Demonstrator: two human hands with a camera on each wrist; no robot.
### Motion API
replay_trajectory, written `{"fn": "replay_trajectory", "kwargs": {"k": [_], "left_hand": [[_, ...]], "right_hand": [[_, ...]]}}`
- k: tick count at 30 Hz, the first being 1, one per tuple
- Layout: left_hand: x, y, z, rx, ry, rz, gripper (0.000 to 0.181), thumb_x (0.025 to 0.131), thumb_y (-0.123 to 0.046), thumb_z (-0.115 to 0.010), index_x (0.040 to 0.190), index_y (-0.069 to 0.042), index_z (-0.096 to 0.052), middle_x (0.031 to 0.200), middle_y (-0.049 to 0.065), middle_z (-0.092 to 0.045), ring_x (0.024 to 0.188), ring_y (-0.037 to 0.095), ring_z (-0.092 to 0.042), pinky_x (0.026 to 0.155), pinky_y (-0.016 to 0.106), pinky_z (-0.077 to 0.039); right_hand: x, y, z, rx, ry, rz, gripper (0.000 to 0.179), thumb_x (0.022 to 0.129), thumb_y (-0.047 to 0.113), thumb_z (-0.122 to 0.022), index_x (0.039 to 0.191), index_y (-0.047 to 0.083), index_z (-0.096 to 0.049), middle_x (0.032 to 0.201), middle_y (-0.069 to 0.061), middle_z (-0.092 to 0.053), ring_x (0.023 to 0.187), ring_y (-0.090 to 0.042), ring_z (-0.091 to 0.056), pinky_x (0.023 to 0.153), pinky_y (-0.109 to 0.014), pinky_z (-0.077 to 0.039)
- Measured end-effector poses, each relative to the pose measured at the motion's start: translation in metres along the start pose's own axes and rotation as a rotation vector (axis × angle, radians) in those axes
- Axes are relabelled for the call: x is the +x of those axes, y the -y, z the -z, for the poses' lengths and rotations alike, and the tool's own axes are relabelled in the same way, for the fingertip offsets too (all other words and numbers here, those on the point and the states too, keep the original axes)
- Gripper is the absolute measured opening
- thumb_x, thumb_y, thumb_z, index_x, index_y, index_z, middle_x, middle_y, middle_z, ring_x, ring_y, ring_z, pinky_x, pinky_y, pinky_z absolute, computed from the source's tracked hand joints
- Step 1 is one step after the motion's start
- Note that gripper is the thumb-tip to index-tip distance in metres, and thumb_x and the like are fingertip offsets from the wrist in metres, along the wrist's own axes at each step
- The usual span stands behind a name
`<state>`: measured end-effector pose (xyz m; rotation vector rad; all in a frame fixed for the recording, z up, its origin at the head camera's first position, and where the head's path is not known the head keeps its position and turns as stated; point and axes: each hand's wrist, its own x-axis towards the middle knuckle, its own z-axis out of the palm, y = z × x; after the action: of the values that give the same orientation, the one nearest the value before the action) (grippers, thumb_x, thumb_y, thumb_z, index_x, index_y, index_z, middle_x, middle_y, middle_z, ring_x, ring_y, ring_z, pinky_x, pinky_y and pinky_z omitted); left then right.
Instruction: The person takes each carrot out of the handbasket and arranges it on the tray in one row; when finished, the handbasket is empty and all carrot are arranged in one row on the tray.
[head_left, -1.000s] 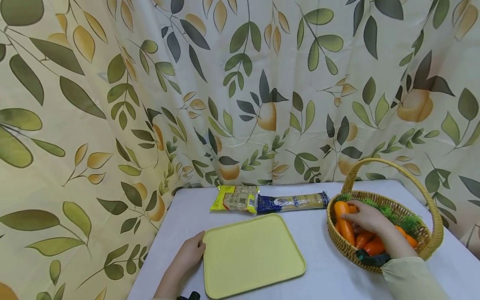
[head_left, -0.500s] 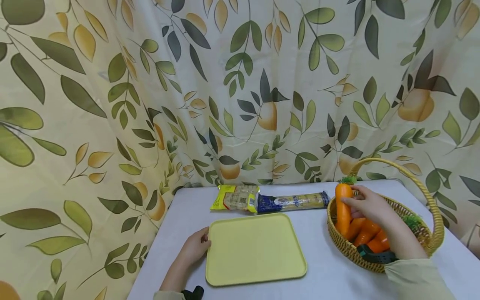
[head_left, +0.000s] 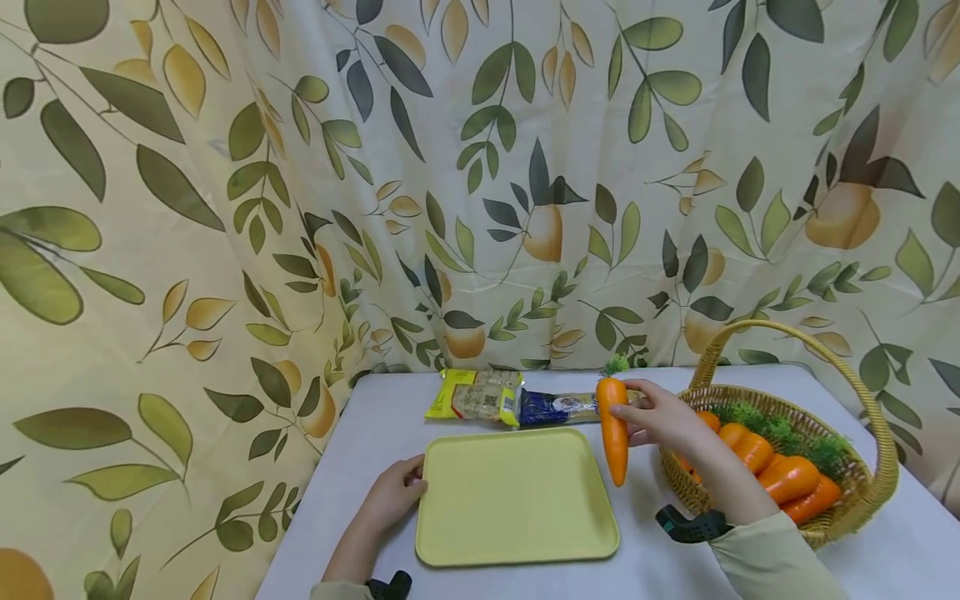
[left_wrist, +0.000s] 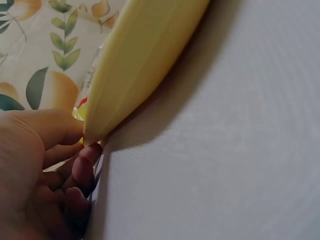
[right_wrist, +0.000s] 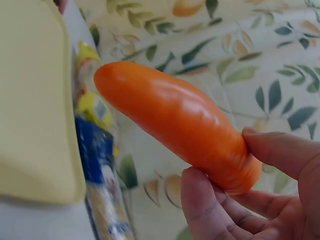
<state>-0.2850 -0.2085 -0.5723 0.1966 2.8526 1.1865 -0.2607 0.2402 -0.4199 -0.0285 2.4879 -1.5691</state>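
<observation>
An orange carrot (head_left: 614, 433) with a green leafy top is held up between the tray and the basket. My right hand (head_left: 663, 421) pinches it near the thick end, thumb on one side and fingers on the other, as the right wrist view shows closely on the carrot (right_wrist: 170, 115). Its tip points down in the head view. My left hand (head_left: 395, 493) grips the left edge of a pale yellow tray (head_left: 517, 500). In the left wrist view, thumb and fingertips meet at the edge of the tray (left_wrist: 135, 65).
A wicker basket (head_left: 840, 533) with a tall handle stands at right, holding several more carrots (head_left: 787, 479). Behind the tray lie a yellow bag (head_left: 480, 396) and a blue-ended long packet (head_left: 551, 408). A leaf-print curtain (head_left: 525, 208) hangs behind the white table.
My right hand has lifted the carrot out of the basket and carried it left, toward the tray. The tray has been turned straighter and shifted slightly right, with my left hand staying at its edge.
</observation>
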Motion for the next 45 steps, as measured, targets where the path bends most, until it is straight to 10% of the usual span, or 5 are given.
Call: {"fn": "replay_trajectory", "kwargs": {"k": [22, 45], "left_hand": [[-0.004, -0.003, -0.001, 0.059, -0.034, -0.127, 0.044, 0.097, -0.021, -0.060, 0.139, -0.006, -0.057, 0.126, 0.009, -0.065, 0.113, 0.026, -0.058, 0.098, 0.049, -0.048], [-0.004, -0.001, -0.002, 0.047, 0.007, -0.098, 0.050, 0.097, -0.029, -0.060, 0.143, -0.010, -0.053, 0.136, 0.011, -0.060, 0.126, 0.033, -0.053, 0.108, 0.055, -0.042]], "right_hand": [[0.053, -0.004, -0.161, 0.245, 0.182, -0.054, 0.061, 0.090, 0.022, -0.072, 0.139, 0.000, -0.041, 0.101, -0.020, -0.062, 0.067, -0.021, -0.071, 0.068, -0.044, -0.062], [0.077, 0.013, -0.240, 0.112, 0.208, -0.060, 0.052, 0.088, 0.023, -0.074, 0.129, 0.001, -0.050, 0.080, -0.012, -0.070, 0.066, -0.024, -0.071, 0.059, -0.036, -0.061]]}}
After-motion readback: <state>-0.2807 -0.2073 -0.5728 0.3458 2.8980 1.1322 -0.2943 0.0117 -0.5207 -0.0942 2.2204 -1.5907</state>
